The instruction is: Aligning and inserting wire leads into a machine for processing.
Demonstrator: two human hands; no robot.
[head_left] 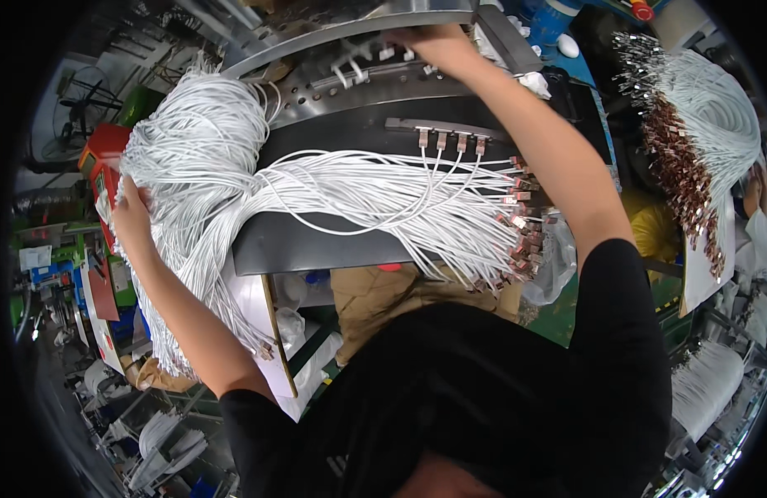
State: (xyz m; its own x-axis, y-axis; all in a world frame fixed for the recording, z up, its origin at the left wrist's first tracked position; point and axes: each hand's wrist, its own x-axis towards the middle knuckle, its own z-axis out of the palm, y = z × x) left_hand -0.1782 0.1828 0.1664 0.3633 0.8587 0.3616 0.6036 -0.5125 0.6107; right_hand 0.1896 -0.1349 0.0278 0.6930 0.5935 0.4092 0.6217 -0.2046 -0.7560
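Observation:
A big bundle of thin white cables (234, 174) lies across a dark work surface (317, 245), its copper-coloured connector ends (525, 228) fanned out at the right. My left hand (130, 216) rests on the looped left side of the bundle, fingers buried in the cables. My right hand (437, 46) reaches far forward onto a curved metal machine plate (334, 91) with small white clips; what its fingers hold is hidden. Several connectors (450, 139) sit in a row in a dark fixture bar just below that plate, their cables trailing back to the bundle.
A second heap of white cables with copper ends (691, 141) lies at the right. A red box (101, 158) stands at the left beside the bundle. Cardboard (375, 299) and plastic bags sit under the table. More cable bundles (703, 386) lie at the lower right.

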